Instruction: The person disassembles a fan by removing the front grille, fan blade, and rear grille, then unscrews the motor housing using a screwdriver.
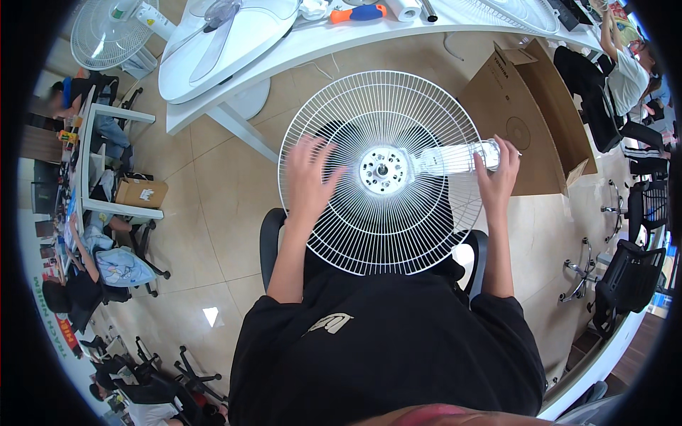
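A round white wire fan grille (383, 245) lies across my lap, its metal hub and short shaft (382, 170) facing up in the middle. From the hub a white fan neck (447, 159) runs out to the right, seen partly through the wires. My right hand (501, 170) is closed around the outer end of that neck, thumb on the near side. Over the left part of the grille is my left hand (309, 177), fingers spread and slightly blurred. Whether its fingertips touch the wires I cannot tell.
Ahead stands a white table (284, 60) with a white fan base (234, 50), clear fan blades (217, 42), an orange-and-blue screwdriver (359, 13) and another grille (515, 13). An open cardboard box (511, 121) is on the floor at right. Other people sit at both sides.
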Motion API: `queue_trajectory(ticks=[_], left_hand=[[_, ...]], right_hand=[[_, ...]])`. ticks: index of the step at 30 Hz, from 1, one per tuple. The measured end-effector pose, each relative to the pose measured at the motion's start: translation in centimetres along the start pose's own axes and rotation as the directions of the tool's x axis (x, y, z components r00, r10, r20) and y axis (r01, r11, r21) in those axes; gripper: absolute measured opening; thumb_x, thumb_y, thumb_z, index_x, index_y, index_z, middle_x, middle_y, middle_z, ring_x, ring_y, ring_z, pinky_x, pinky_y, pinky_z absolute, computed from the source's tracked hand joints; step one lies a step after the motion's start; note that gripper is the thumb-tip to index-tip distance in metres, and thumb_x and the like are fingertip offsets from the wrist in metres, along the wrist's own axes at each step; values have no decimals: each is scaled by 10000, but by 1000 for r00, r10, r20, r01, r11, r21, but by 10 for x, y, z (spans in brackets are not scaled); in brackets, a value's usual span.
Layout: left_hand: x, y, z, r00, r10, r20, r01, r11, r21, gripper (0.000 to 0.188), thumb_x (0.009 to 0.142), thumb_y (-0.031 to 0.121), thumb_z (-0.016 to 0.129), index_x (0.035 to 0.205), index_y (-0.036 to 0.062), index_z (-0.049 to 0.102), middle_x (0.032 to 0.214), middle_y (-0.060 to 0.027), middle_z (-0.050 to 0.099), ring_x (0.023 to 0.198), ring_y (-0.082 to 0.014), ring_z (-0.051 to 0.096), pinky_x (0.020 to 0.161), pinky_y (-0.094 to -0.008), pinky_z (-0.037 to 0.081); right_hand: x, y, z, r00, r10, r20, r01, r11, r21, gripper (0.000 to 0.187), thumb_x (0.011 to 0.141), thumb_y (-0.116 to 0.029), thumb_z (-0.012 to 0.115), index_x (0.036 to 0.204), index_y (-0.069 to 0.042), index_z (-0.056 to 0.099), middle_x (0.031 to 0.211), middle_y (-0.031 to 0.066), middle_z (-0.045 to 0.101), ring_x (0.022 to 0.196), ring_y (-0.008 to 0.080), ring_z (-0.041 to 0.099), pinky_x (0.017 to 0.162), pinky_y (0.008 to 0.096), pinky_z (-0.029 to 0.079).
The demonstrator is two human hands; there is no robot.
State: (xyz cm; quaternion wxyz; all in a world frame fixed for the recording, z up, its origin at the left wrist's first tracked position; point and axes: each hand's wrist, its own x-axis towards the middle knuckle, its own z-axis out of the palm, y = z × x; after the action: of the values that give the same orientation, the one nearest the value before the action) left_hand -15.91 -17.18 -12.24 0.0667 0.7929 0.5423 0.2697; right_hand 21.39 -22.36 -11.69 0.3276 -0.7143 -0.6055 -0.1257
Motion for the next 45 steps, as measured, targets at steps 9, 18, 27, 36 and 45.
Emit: queue_trajectory(ticks=[9, 18, 27, 36, 45], left_hand=[[-30, -70, 6, 806, -574, 145, 576, 704, -416, 389, 1059, 174, 480, 1431, 64, 452, 1066, -199, 674, 903, -348, 710, 765, -442, 583], [-27, -59, -18, 733, -628, 263, 649, 529, -546, 340, 1085, 90, 363, 1409, 60, 459, 1038, -149, 677, 696, -237, 731, 556, -336, 604], [-21, -47, -42, 746, -608, 273, 624, 495, -604, 325, 1088, 119, 385, 1387, 39, 487, 1032, -147, 675, 708, -216, 720, 579, -328, 598], [-10, -52, -38, 774, -582, 247, 576, 488, -656, 323, 1093, 139, 393, 1386, 45, 491, 1040, -143, 667, 701, -211, 710, 586, -330, 591], [-13, -44, -67, 816, -541, 204, 504, 491, -711, 465, 1091, 360, 432, 1409, 27, 500, 1041, -149, 670, 720, -213, 707, 599, -328, 587]], right_hand=[[-24, 22, 3, 504, 266, 822, -845, 349, 405, 394, 1063, -284, 501, 1366, -37, 551, 941, 155, 746, 647, 203, 702, 575, 286, 541], [-13, 13, -7, 551, 241, 799, -813, 370, 449, 341, 1068, -242, 476, 1297, -11, 575, 893, 164, 744, 615, 191, 692, 539, 278, 537], [-4, 7, -19, 555, 241, 796, -817, 337, 468, 331, 1062, -226, 466, 1276, -2, 585, 890, 170, 747, 609, 198, 695, 534, 279, 536], [10, 7, -19, 593, 271, 758, -796, 337, 503, 328, 1060, -214, 458, 1250, 9, 606, 879, 179, 747, 621, 212, 704, 539, 292, 545], [15, -3, -48, 603, 226, 765, -793, 280, 542, 318, 1039, -198, 488, 1236, 15, 616, 869, 192, 745, 629, 219, 713, 532, 300, 548]])
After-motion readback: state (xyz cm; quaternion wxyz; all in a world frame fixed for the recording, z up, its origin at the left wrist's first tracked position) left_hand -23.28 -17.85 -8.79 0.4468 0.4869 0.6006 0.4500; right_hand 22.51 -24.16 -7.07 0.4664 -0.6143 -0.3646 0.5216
